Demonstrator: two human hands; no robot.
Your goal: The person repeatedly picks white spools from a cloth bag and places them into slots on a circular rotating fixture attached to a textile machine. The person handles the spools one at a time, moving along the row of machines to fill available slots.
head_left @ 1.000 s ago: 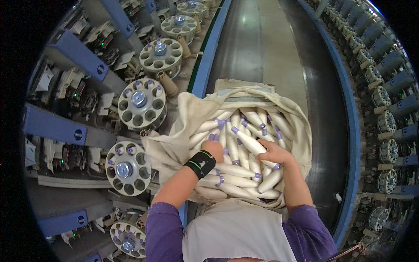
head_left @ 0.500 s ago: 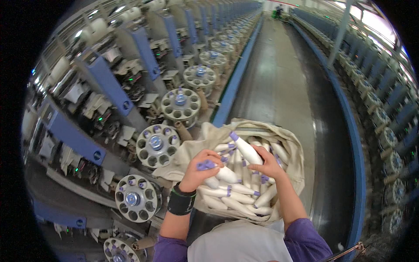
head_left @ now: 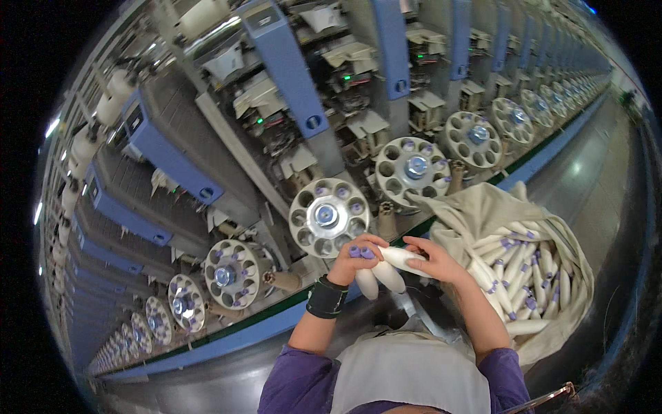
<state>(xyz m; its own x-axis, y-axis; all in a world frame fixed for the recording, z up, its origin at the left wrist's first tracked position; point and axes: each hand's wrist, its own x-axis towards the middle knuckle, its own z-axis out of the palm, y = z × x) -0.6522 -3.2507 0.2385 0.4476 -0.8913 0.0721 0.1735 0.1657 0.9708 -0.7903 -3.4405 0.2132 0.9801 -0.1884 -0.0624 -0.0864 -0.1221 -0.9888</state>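
My left hand (head_left: 358, 259) grips a small bunch of white yarn bobbins (head_left: 377, 277) with purple ends, held upright in front of a round metal magazine wheel (head_left: 329, 216) on the machine. A black wrist strap (head_left: 326, 297) sits on that arm. My right hand (head_left: 433, 260) holds one more white bobbin (head_left: 405, 259) lying sideways, its tip against the bunch. To the right hangs a beige cloth bag (head_left: 483, 210), open and filled with several more white bobbins (head_left: 524, 276).
A long row of blue and grey winding machine units (head_left: 289, 76) runs from left to far right, each with a round magazine wheel (head_left: 414, 168). A blue rail (head_left: 227, 338) edges the machine base. The grey aisle floor (head_left: 607, 186) lies on the right.
Both hands have come up out of the cloth bag with bobbins. The view has swung left from the aisle toward the machine row, and the hands now sit by a magazine wheel.
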